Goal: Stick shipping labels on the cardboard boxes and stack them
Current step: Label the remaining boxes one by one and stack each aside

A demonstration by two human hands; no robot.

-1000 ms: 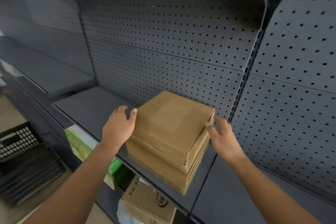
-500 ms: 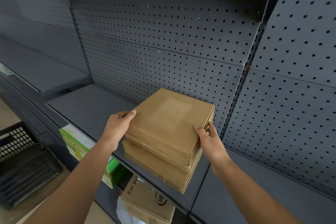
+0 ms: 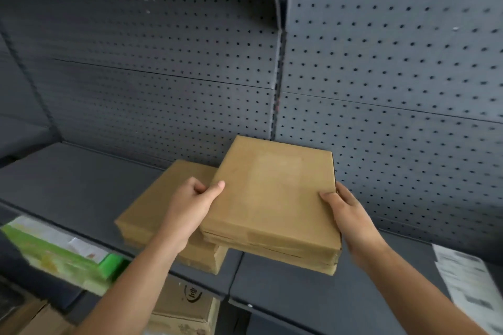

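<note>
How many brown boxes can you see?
4. One held in both hands, one on the shelf left of it, one below the shelf, one at the bottom-left corner, cut off. More may be hidden.

This looks like a shop or its stockroom. Dark grey metal gondola shelving [image 3: 68, 185] runs across the view, backed by perforated pegboard panels [image 3: 381, 76] joined at a slotted upright [image 3: 277, 106]. Printed white label sheets [image 3: 468, 283] lie at the shelf's right edge. Below its front edge sit a green-and-white carton [image 3: 62, 255] and a printed brown cardboard carton [image 3: 185, 304].
</note>
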